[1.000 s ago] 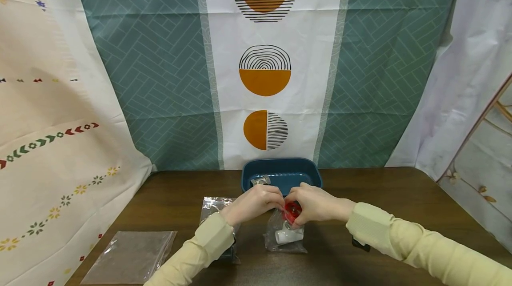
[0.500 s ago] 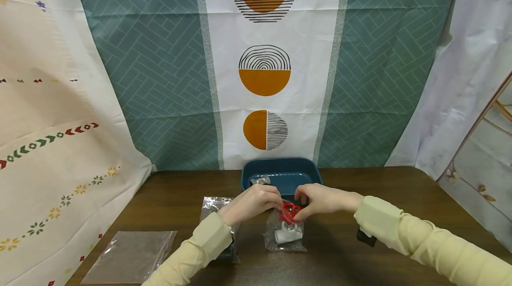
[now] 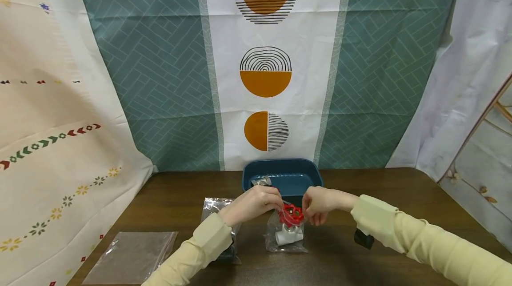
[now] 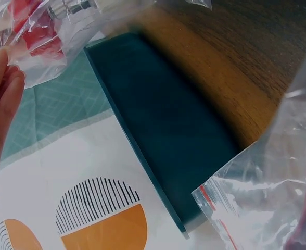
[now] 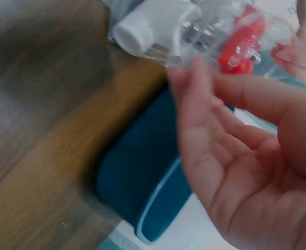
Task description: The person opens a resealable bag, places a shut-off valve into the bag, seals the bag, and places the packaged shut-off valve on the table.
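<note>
My left hand (image 3: 256, 204) pinches the top edge of a clear plastic bag (image 3: 272, 242). Inside the bag are a white pipe fitting (image 3: 289, 236) and, above it, a red handwheel (image 3: 292, 215). Just right of the handwheel is my right hand (image 3: 323, 204), its fingers loosely bent. In the right wrist view its fingertips (image 5: 194, 67) lie at the bag beside the white fitting (image 5: 158, 26); whether they touch it cannot be told. The left wrist view shows the left fingers (image 4: 4, 104) against the plastic under the red part (image 4: 38, 34).
A dark blue tray (image 3: 294, 179) stands behind the hands, with a metal-looking piece (image 3: 262, 181) at its left end. Another filled clear bag (image 3: 212, 206) lies partly under the left forearm. A flat clear bag (image 3: 132, 255) lies at the table's left.
My right hand has come off the red handwheel and moved slightly right, its fingers now pointing down. The left hand keeps its pinch, and the bag has barely moved.
</note>
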Available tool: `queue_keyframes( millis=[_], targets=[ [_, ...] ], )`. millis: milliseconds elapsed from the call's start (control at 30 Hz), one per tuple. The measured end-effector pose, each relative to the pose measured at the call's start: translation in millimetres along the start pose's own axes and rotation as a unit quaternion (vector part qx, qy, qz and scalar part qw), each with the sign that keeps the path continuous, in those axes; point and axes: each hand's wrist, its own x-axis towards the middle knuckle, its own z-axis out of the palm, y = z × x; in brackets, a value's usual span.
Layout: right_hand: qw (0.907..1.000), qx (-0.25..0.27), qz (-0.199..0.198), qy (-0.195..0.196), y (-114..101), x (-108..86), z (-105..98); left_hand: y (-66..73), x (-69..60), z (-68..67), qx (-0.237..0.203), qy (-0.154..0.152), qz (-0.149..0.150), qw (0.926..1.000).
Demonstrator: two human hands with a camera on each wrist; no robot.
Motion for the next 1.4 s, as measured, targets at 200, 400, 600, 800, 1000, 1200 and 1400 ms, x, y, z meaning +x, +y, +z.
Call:
queue_keyframes(
  millis=[200,400,600,800,1000,1200,1400],
  targets=[
    [0.9987,0.012,-0.007,0.049,0,-3.6,0,1.0,-1.3,0.3,0.002,0.0,-0.004,1.0],
    [0.9956,0.013,-0.015,0.091,-3,-8.2,-14,0.7,-2.3,-3.5,-0.001,0.013,-0.017,0.9998],
    [0.9959,0.022,-0.011,0.087,-8,-15.3,-24,-0.6,-3.5,-7.5,-0.013,0.025,-0.012,0.9995],
    [0.9957,0.018,0.004,0.091,-21,-20.3,-38,-1.5,-2.4,-13.7,-0.031,0.065,0.01,0.9974],
    [0.9969,0.02,0.018,0.073,-28,-24.0,-45,-1.2,-0.8,-15.9,-0.021,0.067,0.033,0.997],
    [0.9968,0.028,0.017,0.073,-30,-26.8,-48,0.3,-1.3,-15.7,-0.006,0.074,0.032,0.9967],
    [0.997,0.028,0.018,0.07,-29,-29.6,-48,2.4,-3.2,-10.7,0.012,0.096,0.032,0.9948]
  ],
)
